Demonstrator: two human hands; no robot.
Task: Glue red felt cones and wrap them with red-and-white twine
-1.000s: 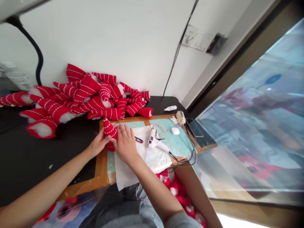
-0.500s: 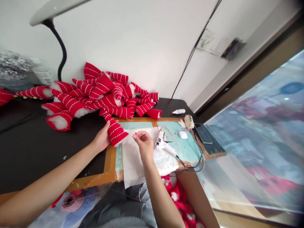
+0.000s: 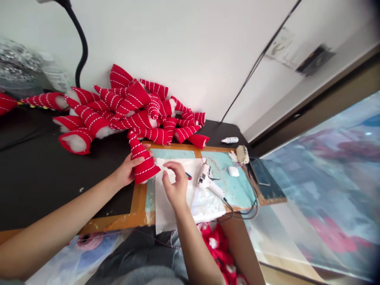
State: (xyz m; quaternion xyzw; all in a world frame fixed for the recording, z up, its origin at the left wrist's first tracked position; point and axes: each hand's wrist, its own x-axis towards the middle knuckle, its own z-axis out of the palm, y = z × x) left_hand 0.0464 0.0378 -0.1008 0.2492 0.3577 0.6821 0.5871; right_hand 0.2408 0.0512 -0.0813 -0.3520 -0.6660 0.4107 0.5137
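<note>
My left hand [image 3: 128,171] is closed around a red cone-shaped stuffed hat [image 3: 143,162] trimmed with spiralling red-and-white cord. The hat's wide end points down and right, and a little white stuffing shows at its lower rim. Just right of that rim is my right hand [image 3: 175,184], thumb and forefinger apart with nothing visible between them. Behind its knuckles pokes out the end of a small blue-and-red object [image 3: 189,175]; I cannot tell whether it touches the hand. White paper [image 3: 164,215] lies beneath this hand. A white glue gun [image 3: 210,183] rests to the right.
A heap of similar red cones [image 3: 127,105] lies along the wall. A lamp's black neck [image 3: 83,43] rises behind it. On the right are a small white bottle [image 3: 230,140], a white case [image 3: 233,171], a phone [image 3: 260,171] and cables. Below the table edge is a box [image 3: 242,245] of red pieces.
My right thumb and forefinger have moved apart from a pinch, and the hand has shifted slightly left. The small blue-and-red end has come into sight. The camera view has turned a little.
</note>
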